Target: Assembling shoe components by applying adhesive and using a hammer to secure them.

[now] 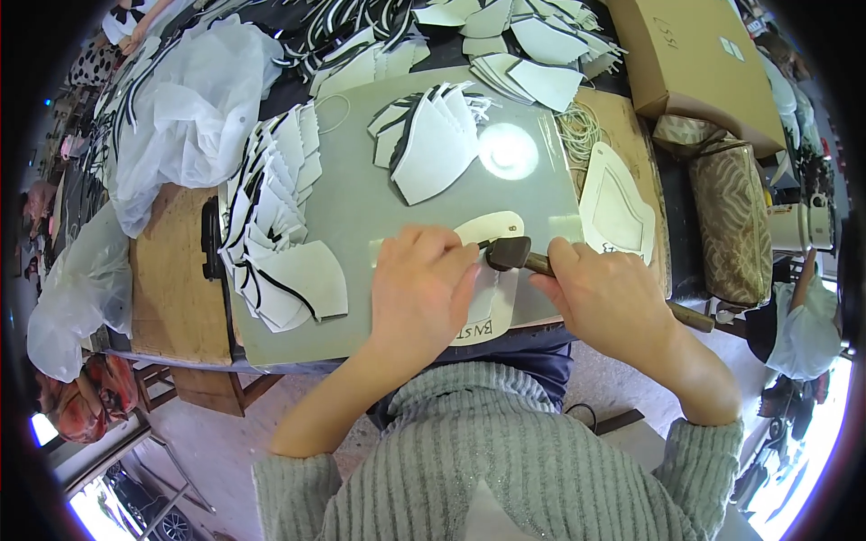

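Note:
My right hand (609,293) is wrapped round the wooden handle of a hammer (508,253). The dark hammer head is at the upper part of an off-white card template (492,332) with handwritten marks, and the handle end shows past my right wrist. My left hand (417,288) lies over the template's left side, its fingers bent in beside the hammer head. What those fingertips pinch, if anything, is hidden. A pale piece (483,302) on the template is partly covered by my left thumb. All this rests on a grey board (361,212).
Overlapping white pieces with black edging (293,270) lie left; a smaller stack (437,144) lies ahead. Right are another template (618,203), coiled cord (580,131), a patterned pouch (732,221) and a cardboard box (699,72). A plastic bag (194,108) sits far left.

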A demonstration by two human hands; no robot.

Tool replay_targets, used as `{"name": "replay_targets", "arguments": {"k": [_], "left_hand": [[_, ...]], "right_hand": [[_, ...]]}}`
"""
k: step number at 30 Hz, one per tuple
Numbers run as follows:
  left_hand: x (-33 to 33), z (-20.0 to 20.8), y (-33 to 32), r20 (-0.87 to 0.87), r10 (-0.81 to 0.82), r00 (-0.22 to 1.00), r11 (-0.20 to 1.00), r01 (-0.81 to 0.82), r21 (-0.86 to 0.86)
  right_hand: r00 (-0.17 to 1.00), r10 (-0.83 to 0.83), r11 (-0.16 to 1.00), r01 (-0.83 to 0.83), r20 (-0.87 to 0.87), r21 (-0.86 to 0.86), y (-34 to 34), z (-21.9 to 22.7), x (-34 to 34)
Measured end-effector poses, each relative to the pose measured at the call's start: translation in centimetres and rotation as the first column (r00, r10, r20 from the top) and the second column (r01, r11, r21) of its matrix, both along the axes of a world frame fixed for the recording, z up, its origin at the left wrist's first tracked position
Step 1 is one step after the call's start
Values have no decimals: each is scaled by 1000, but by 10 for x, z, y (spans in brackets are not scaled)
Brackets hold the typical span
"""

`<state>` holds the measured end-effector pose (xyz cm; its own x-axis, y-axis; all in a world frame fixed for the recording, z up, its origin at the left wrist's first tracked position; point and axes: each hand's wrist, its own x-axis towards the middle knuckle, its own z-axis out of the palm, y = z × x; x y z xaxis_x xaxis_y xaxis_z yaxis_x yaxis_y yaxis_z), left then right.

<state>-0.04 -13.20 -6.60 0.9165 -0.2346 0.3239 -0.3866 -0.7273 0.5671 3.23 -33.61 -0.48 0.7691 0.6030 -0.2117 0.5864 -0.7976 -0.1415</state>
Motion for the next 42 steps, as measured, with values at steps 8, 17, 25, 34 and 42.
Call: {"name": "replay_targets", "arguments": {"k": [8,17,25,34,42], "left_hand": [[15,12,-5,-171,15,985,1000,-14,8],[12,8,-7,-180,5,984,1000,-9,-22],[6,4,-13,-178,21,984,997,-33,-67],[11,11,-12,-247,10,969,1000,-12,-6],[1,3,-17,-219,100,971,990,-118,-71]], "right_hand": [[995,-39,999,42,-94,22,-4,1,3],[983,-91,996,90,-159,-9,-7,5,3],[988,-75,997,77,-134,13,-8,7,4],[993,-49,999,51,-103,17,-10,6,5],[988,-60,998,64,-144,22,-14,5,7]]}}
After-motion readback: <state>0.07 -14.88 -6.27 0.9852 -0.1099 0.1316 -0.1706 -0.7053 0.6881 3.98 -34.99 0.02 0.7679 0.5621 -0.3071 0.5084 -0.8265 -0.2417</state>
